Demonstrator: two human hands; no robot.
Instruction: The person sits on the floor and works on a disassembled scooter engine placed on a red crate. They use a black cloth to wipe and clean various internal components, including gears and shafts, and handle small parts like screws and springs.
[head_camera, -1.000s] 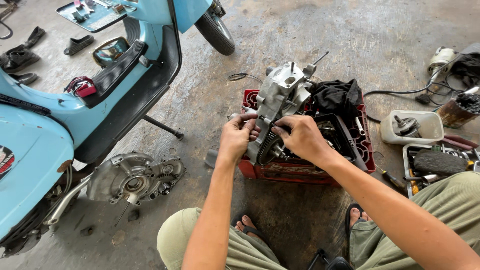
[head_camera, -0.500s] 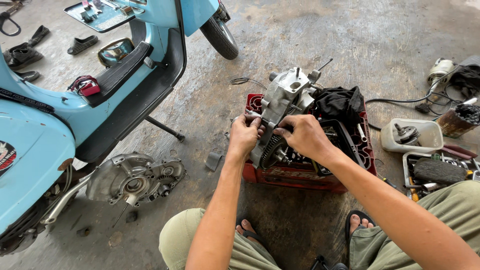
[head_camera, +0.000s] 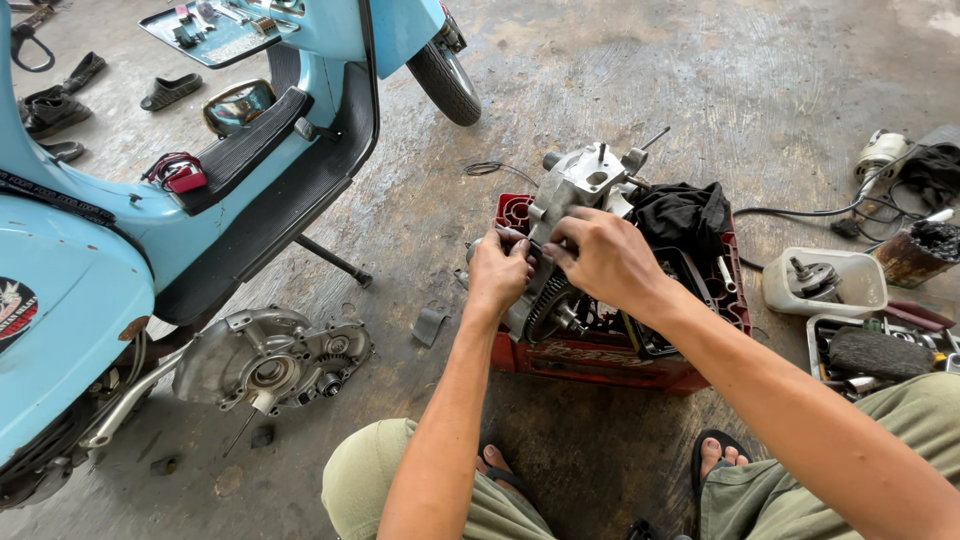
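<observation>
A grey metal engine case (head_camera: 575, 195) stands tilted on a red plastic crate (head_camera: 600, 355) in front of me. My left hand (head_camera: 498, 270) pinches a small metal part against the case's left side. My right hand (head_camera: 600, 258) rests on the case beside it, fingers curled around the same spot. A black cloth (head_camera: 682, 215) lies on the crate behind my right hand. What the fingers pinch is mostly hidden.
A light blue scooter (head_camera: 120, 230) stands at the left with a grey engine cover (head_camera: 270, 360) by its rear. A white tub (head_camera: 825, 282) and a tray of tools (head_camera: 875, 350) sit at the right. Sandals (head_camera: 60, 105) lie far left. The floor is bare concrete.
Both hands have stayed on the engine case with slight finger shifts. The view has tilted a little.
</observation>
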